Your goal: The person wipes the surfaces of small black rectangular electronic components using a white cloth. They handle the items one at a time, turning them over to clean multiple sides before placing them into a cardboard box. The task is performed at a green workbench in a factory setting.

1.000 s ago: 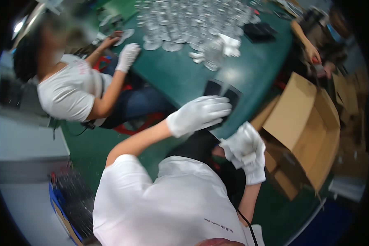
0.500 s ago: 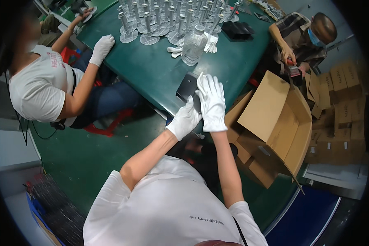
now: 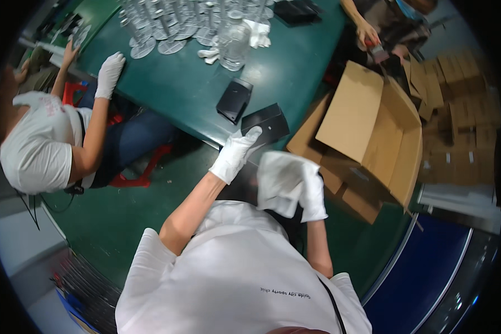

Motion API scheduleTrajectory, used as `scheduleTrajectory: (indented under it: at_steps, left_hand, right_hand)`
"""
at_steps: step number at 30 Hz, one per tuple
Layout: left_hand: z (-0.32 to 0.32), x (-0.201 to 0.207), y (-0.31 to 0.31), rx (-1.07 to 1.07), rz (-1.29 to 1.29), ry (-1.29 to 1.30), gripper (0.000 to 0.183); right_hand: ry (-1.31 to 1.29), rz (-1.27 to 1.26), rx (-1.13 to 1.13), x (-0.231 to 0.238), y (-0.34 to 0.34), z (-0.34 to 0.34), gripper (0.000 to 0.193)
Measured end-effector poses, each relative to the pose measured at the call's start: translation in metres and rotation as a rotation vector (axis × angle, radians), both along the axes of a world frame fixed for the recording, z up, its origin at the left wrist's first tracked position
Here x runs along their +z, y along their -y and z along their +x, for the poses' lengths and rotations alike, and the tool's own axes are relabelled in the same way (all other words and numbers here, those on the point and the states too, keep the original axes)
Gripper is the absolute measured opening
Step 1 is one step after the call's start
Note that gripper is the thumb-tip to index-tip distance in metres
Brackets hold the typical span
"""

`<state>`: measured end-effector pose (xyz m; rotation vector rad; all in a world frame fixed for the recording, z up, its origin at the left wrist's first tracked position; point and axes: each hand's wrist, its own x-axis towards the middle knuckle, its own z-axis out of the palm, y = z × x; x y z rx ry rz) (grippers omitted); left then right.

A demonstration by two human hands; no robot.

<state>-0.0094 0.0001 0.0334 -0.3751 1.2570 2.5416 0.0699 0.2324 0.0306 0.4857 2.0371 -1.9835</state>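
Note:
My left hand (image 3: 234,156), in a white glove, grips a black box (image 3: 268,123) by its near side, with the thumb on top. The box is tilted above the table's front edge. Lower and to the right, my gloved right hand (image 3: 313,196) holds a white cloth (image 3: 278,181), which hangs spread out and slightly blurred. A second black box (image 3: 235,101) rests on the green table (image 3: 167,80) just left of the held one. Behind it stands a clear plastic bottle (image 3: 234,44), with crumpled white gloves or cloths (image 3: 258,33) beside it.
Many metal posts on round bases (image 3: 171,45) crowd the table's far side, near more black pieces (image 3: 296,11). An open cardboard carton (image 3: 350,111) stands to my right, with stacked cartons (image 3: 462,122) beyond. Co-workers sit at left (image 3: 50,139) and far right (image 3: 373,33).
My right hand has left the black box, moved down toward me, and now has a white cloth in it. The left hand still holds a box. The view has shifted.

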Motion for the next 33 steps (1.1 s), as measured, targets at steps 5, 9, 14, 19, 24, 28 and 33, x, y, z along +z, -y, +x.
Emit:
scheduleTrajectory:
  at_steps: [5,9,14,19,24,28,33]
  left_hand:
    - [0.028,0.016,-0.004,-0.359,-0.6,-0.19,0.028]
    - [0.036,0.008,-0.024,-0.152,-1.252,-1.203,0.02]
    - [0.037,0.009,-0.009,-0.261,-1.334,-1.275,0.01]
    - [0.022,0.011,-0.009,-0.181,-1.138,-1.313,0.011]
    - [0.018,0.001,-0.003,-0.313,-1.295,-1.329,0.029]
    - [0.023,-0.034,0.004,-0.543,-1.33,-1.074,0.031]
    - [0.027,-0.014,0.008,-0.618,-1.334,-0.814,0.047]
  right_hand:
    - [-0.091,-0.384,-0.318,0.026,0.005,-0.027,0.053]
    - [-0.372,-0.164,-0.367,-0.029,0.018,-0.029,0.047]
    - [-0.003,-0.082,-0.048,0.038,-0.002,-0.024,0.051]
    - [-0.546,0.253,-0.013,0.045,0.034,-0.031,0.036]
    - [-0.873,1.01,0.22,0.034,0.052,-0.039,0.037]
    - [-0.924,1.122,0.277,0.052,0.074,-0.038,0.038]
    - [-0.713,0.652,0.606,0.047,0.119,0.01,0.029]
